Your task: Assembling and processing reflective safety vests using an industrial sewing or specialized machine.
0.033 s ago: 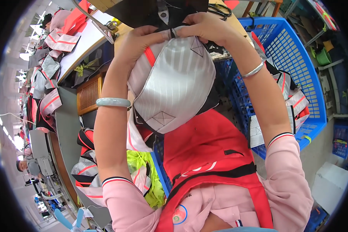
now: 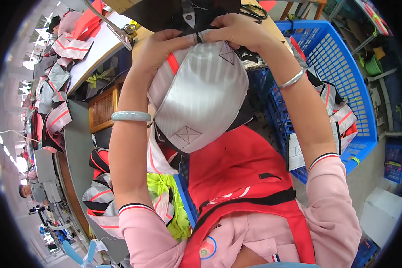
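Observation:
A silver-grey reflective fabric piece hangs curved between my arms. It has dark edging, a red stripe near its upper left and stitched crossed boxes at its upper right and bottom. My left hand pinches its top edge with thumb and fingers. Close beside it, my right hand also pinches that edge, fingertips almost touching the left ones. Just beyond both hands is a black panel with a small metal plate; whether the fabric meets it is hidden.
Scissors with dark handles lie at the far table edge. On the right stands a blue plastic basket with sewn striped pieces inside. More striped pieces are heaped at left. A wooden-framed woven panel stands near my left forearm.
The fabric piece's lower end has shifted very slightly upward. Both hands keep their grip in nearly the same place.

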Action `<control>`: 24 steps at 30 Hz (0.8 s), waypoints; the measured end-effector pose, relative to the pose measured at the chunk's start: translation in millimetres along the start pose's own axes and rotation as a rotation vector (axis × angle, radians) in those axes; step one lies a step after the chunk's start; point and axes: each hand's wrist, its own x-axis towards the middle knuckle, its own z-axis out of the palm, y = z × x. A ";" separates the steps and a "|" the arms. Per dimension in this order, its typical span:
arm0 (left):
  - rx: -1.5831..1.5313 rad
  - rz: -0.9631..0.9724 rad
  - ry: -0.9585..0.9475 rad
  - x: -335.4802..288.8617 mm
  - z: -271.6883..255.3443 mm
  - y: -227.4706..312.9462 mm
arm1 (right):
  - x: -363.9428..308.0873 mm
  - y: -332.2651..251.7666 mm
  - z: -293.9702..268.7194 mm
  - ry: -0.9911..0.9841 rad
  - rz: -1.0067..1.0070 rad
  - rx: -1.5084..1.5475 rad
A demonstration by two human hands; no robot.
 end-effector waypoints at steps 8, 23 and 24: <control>0.059 0.006 0.168 -6.6 -5.0 0.6 | -7.4 -0.9 -5.3 0.096 -0.037 0.050; 0.065 0.104 -0.517 -66.1 89.2 -3.3 | -174.8 -33.3 60.7 -0.281 -0.666 -0.832; 0.134 0.088 -0.598 -68.5 100.4 -3.5 | -174.0 -19.1 74.7 -0.169 -0.747 -0.997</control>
